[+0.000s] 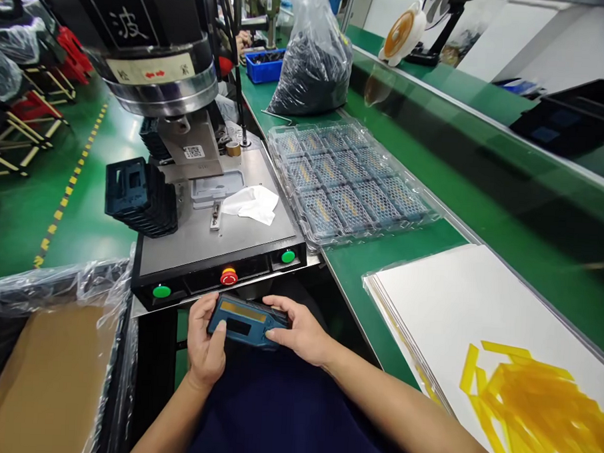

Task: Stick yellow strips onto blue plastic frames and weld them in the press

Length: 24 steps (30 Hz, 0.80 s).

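Between my two hands is a dark blue-black plastic housing point(257, 336) with a long amber window and a smaller black rectangular opening. My left hand point(207, 346) grips its left end, thumb on the face and fingers behind. My right hand point(300, 332) pinches the right end, its thumb near the lower right corner. The housing is held in front of the machine's front panel, close to my body. On the machine bed, a stack of similar dark housings point(140, 196) stands to the left, beside a grey fixture point(217, 188) under the metal press head point(191, 145).
A white cloth point(253, 203) lies by the fixture. Green buttons point(162, 292) and a red emergency stop point(228, 276) line the panel. Right are a clear compartment tray point(351, 182) and yellow strips point(539, 397) on white sheets point(443, 306). A lined box point(50, 369) stands left.
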Each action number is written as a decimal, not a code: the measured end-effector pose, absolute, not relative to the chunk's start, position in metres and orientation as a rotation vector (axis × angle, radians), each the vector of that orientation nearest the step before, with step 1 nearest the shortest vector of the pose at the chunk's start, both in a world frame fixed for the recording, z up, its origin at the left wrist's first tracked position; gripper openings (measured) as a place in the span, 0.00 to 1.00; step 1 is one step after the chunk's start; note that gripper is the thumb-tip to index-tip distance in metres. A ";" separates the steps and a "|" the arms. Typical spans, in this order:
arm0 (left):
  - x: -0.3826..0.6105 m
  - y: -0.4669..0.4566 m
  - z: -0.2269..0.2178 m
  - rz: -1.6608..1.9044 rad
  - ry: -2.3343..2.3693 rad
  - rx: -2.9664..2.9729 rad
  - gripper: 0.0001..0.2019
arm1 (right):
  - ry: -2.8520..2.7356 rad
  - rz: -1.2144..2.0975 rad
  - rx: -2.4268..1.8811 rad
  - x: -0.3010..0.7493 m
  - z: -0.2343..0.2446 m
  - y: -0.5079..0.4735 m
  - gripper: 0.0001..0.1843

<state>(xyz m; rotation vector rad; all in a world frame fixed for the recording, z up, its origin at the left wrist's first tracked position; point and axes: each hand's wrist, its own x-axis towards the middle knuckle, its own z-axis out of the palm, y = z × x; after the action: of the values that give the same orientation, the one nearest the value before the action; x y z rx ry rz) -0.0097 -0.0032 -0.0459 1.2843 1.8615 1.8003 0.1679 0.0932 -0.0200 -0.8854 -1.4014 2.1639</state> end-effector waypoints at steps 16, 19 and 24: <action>-0.009 -0.009 -0.065 1.413 1.752 1.316 0.17 | -1.927 1.550 -0.853 0.187 0.004 0.106 0.09; -0.008 -0.008 -0.069 1.346 1.795 1.239 0.20 | -1.896 1.587 -0.955 0.194 0.015 0.122 0.12; -0.005 -0.003 -0.072 1.272 1.766 1.086 0.22 | -1.267 1.412 -1.120 0.206 0.030 0.175 0.20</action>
<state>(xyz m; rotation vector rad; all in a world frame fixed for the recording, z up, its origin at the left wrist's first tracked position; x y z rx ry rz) -0.0052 -0.0028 -0.0719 1.0861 1.7662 1.2724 0.2062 0.1751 0.0305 -1.1198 -1.2666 1.4124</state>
